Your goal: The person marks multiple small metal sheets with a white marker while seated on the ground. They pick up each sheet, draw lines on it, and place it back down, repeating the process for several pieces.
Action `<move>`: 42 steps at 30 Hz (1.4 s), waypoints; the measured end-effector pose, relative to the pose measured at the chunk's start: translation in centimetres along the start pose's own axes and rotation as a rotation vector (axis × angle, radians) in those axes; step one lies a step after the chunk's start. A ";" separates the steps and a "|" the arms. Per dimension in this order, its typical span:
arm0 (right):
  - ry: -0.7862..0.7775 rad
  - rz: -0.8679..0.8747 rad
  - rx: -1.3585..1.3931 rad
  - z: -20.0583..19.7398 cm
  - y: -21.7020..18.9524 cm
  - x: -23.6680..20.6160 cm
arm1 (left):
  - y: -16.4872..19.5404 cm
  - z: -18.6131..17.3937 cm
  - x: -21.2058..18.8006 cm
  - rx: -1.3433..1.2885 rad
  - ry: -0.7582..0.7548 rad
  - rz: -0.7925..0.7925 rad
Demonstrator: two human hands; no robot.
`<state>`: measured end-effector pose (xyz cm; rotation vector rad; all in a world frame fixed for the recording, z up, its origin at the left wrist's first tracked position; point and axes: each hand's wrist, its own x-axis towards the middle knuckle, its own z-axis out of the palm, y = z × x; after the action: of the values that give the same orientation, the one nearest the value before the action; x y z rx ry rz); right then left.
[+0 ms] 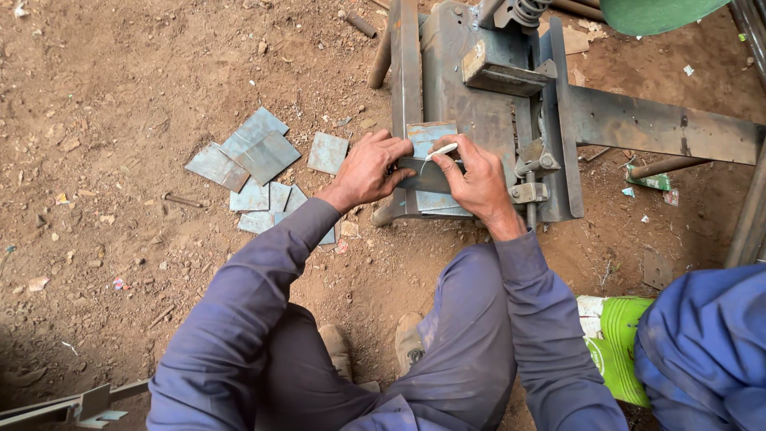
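Reddish dirt ground [120, 96] is strewn with steel plates [255, 160]; one plate [431, 140] is pinned on a steel press [479, 104] by the closed left hand [367, 169], while white chalk [440, 150] is gripped by the right hand [479, 179].

Left hand [369, 169] covered the left end of the dark strip [427, 177]; grip underneath was not visible. Right hand [479, 182] hid the strip's right end and most of the white marker [440, 151]; tip contact was too small to judge. Steel plate [431, 137] was partly hidden beneath both hands. Green object [654, 12] was cut off at the top edge. Blue-clad person [706, 343] was cut off at right. Lower plates in the pile [255, 164] were overlapped, count uncertain.
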<state>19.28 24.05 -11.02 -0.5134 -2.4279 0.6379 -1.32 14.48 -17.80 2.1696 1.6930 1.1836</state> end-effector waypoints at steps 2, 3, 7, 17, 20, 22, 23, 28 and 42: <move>0.002 -0.016 -0.005 0.0 -0.1 0.0 | 0.1 -0.1 -0.1 -0.005 0.011 0.018; 0.003 -0.022 -0.012 0.0 -0.2 0.0 | 0.1 -0.1 -0.1 -0.004 0.011 0.014; 0.002 -0.049 -0.043 0.1 -0.4 0.0 | 0.3 -0.2 -0.2 0.003 -0.011 -0.014; 0.024 -0.083 -0.181 0.6 -0.9 0.5 | 0.9 -0.1 -0.7 0.039 0.006 0.015; 0.008 0.060 -0.042 0.5 -1.2 0.3 | 1.1 -0.2 -0.8 0.055 0.033 0.060; 0.017 0.054 -0.013 0.4 -1.3 0.1 | 1.2 -0.2 -0.9 0.064 0.023 0.059; 0.017 0.058 0.003 0.4 -1.4 -0.1 | 1.3 -0.2 -1.0 0.063 0.014 0.055; 0.020 -0.050 -0.054 -0.1 -1.4 -0.6 | 1.4 -0.3 -1.0 0.066 0.008 0.041; 0.011 -0.045 -0.066 0.1 -1.1 -0.6 | 1.4 -0.4 -1.0 0.061 0.017 0.044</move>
<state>19.40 22.84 -10.74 -0.4858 -2.4496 0.5358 -0.55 12.93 -17.23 2.2496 1.7185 1.1790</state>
